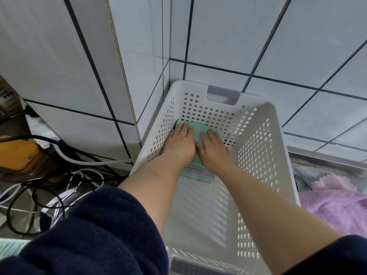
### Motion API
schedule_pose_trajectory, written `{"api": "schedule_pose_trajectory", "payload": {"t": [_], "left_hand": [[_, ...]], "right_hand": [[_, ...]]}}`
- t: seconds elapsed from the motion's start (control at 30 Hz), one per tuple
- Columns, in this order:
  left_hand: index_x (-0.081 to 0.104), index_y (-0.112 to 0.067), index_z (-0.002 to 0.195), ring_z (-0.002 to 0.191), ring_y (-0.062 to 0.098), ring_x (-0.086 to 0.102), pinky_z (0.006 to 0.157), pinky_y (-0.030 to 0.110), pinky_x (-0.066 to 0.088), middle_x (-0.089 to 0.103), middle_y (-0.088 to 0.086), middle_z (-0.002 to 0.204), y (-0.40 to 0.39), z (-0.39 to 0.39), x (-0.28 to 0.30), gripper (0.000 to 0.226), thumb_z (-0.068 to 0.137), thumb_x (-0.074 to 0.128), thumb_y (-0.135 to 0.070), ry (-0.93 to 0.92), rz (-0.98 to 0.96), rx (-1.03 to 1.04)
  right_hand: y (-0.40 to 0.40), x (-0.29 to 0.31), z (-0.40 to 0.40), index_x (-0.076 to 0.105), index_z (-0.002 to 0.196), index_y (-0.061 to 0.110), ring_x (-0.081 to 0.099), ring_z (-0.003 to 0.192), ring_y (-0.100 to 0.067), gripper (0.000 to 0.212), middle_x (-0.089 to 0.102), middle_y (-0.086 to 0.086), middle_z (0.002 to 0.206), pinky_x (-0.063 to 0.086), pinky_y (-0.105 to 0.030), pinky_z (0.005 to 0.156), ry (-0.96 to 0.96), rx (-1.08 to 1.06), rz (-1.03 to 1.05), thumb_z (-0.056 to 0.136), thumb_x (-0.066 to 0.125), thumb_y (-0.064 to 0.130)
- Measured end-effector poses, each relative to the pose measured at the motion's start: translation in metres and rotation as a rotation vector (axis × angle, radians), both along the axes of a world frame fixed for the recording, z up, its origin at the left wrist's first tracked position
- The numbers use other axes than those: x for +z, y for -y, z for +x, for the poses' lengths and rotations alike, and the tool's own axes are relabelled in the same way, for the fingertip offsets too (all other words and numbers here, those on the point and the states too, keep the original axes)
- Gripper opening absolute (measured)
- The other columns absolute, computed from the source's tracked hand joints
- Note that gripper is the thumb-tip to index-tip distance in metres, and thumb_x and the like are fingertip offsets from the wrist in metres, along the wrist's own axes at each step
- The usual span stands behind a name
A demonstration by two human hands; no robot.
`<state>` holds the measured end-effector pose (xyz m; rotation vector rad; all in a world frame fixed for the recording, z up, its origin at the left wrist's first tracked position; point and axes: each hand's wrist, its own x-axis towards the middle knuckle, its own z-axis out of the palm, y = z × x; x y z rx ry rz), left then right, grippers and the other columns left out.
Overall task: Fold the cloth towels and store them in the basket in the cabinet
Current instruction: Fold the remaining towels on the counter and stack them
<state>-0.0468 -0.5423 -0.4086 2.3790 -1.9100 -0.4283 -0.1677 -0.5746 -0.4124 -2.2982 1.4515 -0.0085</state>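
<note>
Green folded towels (198, 133) stacked in far left corner of white basket (258, 147); left hand (179, 142), right hand (213, 148) press flat, fingers straight.

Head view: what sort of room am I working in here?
Probably a tiled utility or laundry corner at home: white wall tiles with dark grout, a white perforated basket holding folded towels, and tangled cables to the left.

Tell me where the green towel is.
The green towel lies atop a folded stack in the white basket's far left corner, under both hands.
</note>
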Motion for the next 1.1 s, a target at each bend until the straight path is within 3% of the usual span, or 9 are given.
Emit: {"api": "schedule_pose_trajectory", "payload": {"t": [0.23, 0.47, 0.63, 0.8, 0.9, 1.03, 1.1], "left_hand": [[0.01, -0.008, 0.15, 0.146, 0.022, 0.004, 0.119, 0.04, 0.008, 0.007, 0.008, 0.159, -0.002, -0.001, 0.015, 0.054, 0.1, 0.027, -0.02, -0.073, -0.047, 0.016], [0.024, -0.01, 0.147, 0.135, 0.028, 0.035, 0.109, 0.04, 0.032, 0.033, 0.011, 0.15, -0.013, -0.022, 0.076, 0.055, 0.098, 0.042, -0.027, -0.27, -0.179, 0.039], [0.04, -0.009, 0.137, 0.124, 0.026, 0.048, 0.098, 0.035, 0.039, 0.05, 0.01, 0.135, -0.035, -0.054, 0.126, 0.042, 0.098, 0.046, -0.025, -0.416, -0.24, -0.089], [0.044, -0.015, 0.137, 0.127, 0.019, 0.047, 0.102, 0.03, 0.035, 0.05, 0.003, 0.138, -0.041, -0.09, 0.15, 0.043, 0.096, 0.051, -0.025, -0.52, -0.259, -0.259], [0.044, -0.017, 0.138, 0.129, 0.018, 0.044, 0.106, 0.034, 0.035, 0.048, 0.002, 0.141, -0.041, -0.118, 0.154, 0.046, 0.094, 0.052, -0.029, -0.471, -0.292, -0.331], [0.051, -0.019, 0.131, 0.122, 0.022, 0.048, 0.101, 0.035, 0.04, 0.053, 0.002, 0.133, -0.048, -0.164, 0.164, 0.042, 0.092, 0.051, -0.033, -0.195, -0.404, -0.611], [0.055, -0.019, 0.124, 0.116, 0.024, 0.052, 0.096, 0.037, 0.041, 0.057, 0.002, 0.125, -0.053, -0.191, 0.165, 0.038, 0.09, 0.052, -0.034, -0.105, -0.383, -0.751]], "right_hand": [[0.002, 0.017, 0.002, 0.019, 0.149, 0.019, 0.007, 0.146, -0.022, 0.056, 0.013, -0.005, 0.158, 0.014, -0.049, 0.116, 0.018, -0.013, 0.015, 0.1, 0.026, 0.044], [-0.024, 0.082, -0.025, 0.022, 0.148, 0.012, 0.018, 0.143, -0.028, 0.053, 0.02, -0.012, 0.156, 0.015, -0.039, 0.116, 0.112, -0.033, -0.051, 0.1, 0.037, 0.029], [-0.052, 0.134, -0.066, 0.029, 0.147, 0.014, 0.024, 0.141, -0.023, 0.051, 0.027, -0.009, 0.153, 0.018, -0.033, 0.114, 0.232, -0.082, -0.111, 0.099, 0.042, 0.024], [-0.076, 0.163, -0.114, 0.041, 0.14, 0.016, 0.032, 0.136, -0.016, 0.044, 0.038, -0.003, 0.147, 0.022, -0.019, 0.105, 0.318, -0.127, -0.211, 0.097, 0.045, 0.022], [-0.09, 0.17, -0.159, 0.039, 0.141, 0.019, 0.04, 0.131, -0.016, 0.043, 0.037, 0.0, 0.147, 0.028, -0.022, 0.1, 0.306, -0.26, -0.204, 0.098, 0.044, 0.022], [-0.11, 0.157, -0.223, 0.034, 0.143, 0.025, 0.044, 0.126, -0.019, 0.045, 0.034, 0.001, 0.149, 0.033, -0.026, 0.088, 0.162, -0.476, -0.118, 0.099, 0.04, 0.029], [-0.122, 0.146, -0.246, 0.038, 0.141, 0.021, 0.041, 0.128, -0.021, 0.043, 0.036, -0.003, 0.148, 0.032, -0.027, 0.09, 0.088, -0.525, -0.087, 0.099, 0.04, 0.024]]}}
